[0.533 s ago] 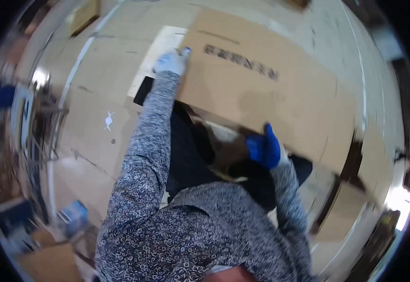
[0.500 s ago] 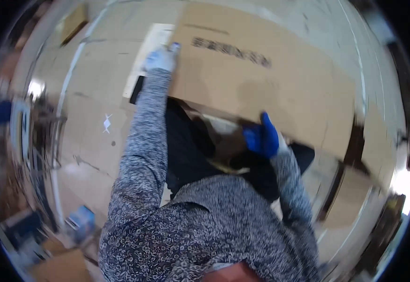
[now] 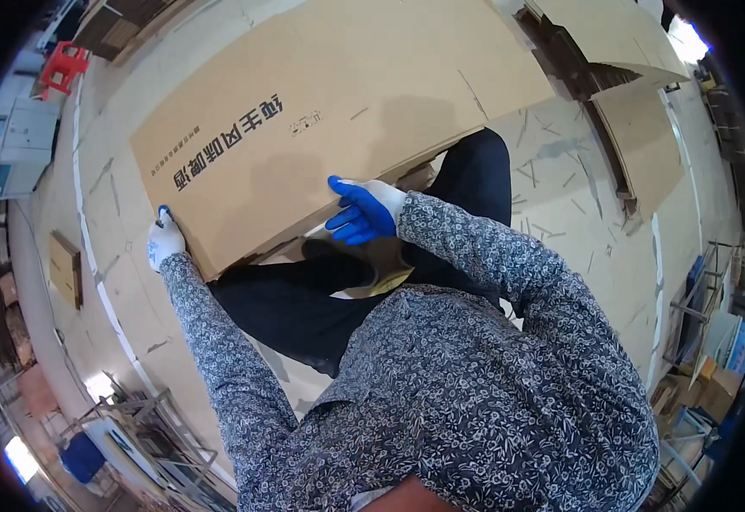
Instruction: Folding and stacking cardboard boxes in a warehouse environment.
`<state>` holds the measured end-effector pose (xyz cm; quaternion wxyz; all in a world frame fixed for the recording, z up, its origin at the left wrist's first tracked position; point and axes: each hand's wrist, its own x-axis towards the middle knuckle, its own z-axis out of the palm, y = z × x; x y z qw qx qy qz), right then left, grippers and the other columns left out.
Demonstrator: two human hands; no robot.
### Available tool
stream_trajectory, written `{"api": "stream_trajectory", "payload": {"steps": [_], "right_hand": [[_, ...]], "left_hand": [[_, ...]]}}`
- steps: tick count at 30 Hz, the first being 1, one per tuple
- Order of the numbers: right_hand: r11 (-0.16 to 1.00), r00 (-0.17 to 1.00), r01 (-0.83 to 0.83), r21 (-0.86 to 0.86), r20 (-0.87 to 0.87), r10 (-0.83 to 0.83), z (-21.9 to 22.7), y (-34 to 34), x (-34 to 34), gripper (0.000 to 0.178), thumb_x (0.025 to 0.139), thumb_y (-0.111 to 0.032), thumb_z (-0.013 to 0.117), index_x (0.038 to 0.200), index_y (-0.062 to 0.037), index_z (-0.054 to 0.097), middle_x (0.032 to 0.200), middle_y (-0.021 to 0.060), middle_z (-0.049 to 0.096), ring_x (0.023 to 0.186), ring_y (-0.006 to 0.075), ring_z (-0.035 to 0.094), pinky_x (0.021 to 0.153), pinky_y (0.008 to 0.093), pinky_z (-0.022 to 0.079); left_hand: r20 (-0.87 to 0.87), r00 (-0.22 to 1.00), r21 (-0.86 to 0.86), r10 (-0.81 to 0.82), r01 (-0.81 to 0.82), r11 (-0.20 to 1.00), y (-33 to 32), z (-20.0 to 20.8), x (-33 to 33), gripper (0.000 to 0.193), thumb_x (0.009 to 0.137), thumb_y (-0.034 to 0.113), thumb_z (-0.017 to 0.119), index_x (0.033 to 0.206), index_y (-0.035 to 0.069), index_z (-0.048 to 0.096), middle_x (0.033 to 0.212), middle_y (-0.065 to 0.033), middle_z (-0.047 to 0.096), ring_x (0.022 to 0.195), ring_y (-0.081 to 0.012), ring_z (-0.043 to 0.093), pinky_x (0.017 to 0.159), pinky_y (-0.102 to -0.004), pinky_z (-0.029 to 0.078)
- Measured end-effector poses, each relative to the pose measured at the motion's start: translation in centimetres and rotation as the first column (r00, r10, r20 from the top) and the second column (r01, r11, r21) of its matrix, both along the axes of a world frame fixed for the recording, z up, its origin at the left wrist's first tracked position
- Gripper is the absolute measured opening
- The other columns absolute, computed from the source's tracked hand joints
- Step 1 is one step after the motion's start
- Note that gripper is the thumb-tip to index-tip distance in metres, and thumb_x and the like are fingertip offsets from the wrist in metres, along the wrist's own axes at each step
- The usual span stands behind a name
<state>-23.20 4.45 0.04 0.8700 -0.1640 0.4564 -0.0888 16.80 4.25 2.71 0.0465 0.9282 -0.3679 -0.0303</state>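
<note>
A large flat brown cardboard sheet [image 3: 321, 111] with dark print stretches across my lap and away from me. At its left edge, close to the near corner, my left hand [image 3: 166, 239] is closed with the thumb over the board; the other fingers are mostly hidden. My right hand [image 3: 362, 212], in a white glove with a blue palm, is by the near edge around the middle. Its blue fingers are spread and its thumb points up beside the edge. Below the sheet are my dark-trousered legs [image 3: 287, 316], bent and apart.
To the right lies a stack of brown cardboard [image 3: 637, 145], with cardboard scraps [image 3: 552, 171] strewn nearby. A small cardboard bundle [image 3: 65, 269] rests on the floor at left. A red stool [image 3: 64, 68] stands far left, and a metal rack [image 3: 155, 435] is at lower left.
The view has turned, and the sheet now lies further left and at another slant. My left hand remains at its left edge; my right hand is still open beside the near edge.
</note>
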Motion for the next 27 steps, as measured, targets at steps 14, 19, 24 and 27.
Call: {"api": "stream_trajectory", "payload": {"steps": [14,19,24,27], "right_hand": [[0.987,0.984,0.157,-0.033,-0.074,-0.159,2.2,-3.4,-11.9,0.077,0.085,-0.071,0.053,0.122,-0.0033,0.056,0.105,0.0148,0.068,0.077,0.0234,0.067,0.073,0.0384,0.056],[0.989,0.987,0.079,-0.128,-0.129,-0.096,2.3,-3.9,-12.3,0.073,0.087,-0.069,0.052,0.121,-0.0037,0.057,0.104,0.0125,0.068,0.081,0.0210,0.068,0.073,0.0370,0.057],[0.993,0.990,0.015,-0.118,-0.134,-0.031,2.9,-4.4,-12.6,0.072,0.088,-0.068,0.052,0.120,-0.0041,0.057,0.103,0.0124,0.069,0.082,0.0213,0.069,0.073,0.0365,0.058],[0.986,0.986,-0.049,-0.159,-0.167,0.023,3.3,-4.6,-12.8,0.074,0.088,-0.069,0.050,0.122,-0.0037,0.056,0.104,0.0132,0.069,0.081,0.0215,0.069,0.070,0.0360,0.058]], "left_hand": [[0.010,1.000,-0.020,-0.016,0.017,1.000,0.4,-0.7,0.1,0.060,0.097,0.057,0.034,0.122,0.010,0.063,0.114,-0.0200,0.066,0.108,-0.0367,0.062,0.092,-0.0478,0.046],[-0.012,1.000,0.003,0.007,-0.007,1.000,0.6,-0.4,1.0,0.061,0.097,0.057,0.033,0.123,0.010,0.063,0.114,-0.0202,0.066,0.109,-0.0369,0.062,0.093,-0.0482,0.046],[-0.006,1.000,0.042,0.015,-0.015,0.999,0.0,-0.6,1.7,0.066,0.097,0.059,0.030,0.119,0.007,0.065,0.114,-0.0228,0.065,0.109,-0.0377,0.061,0.095,-0.0481,0.045],[-0.018,0.999,0.071,0.043,-0.042,0.997,-0.5,0.2,0.7,0.066,0.097,0.058,0.030,0.120,0.007,0.064,0.117,-0.0229,0.064,0.112,-0.0373,0.060,0.096,-0.0489,0.044]]}}
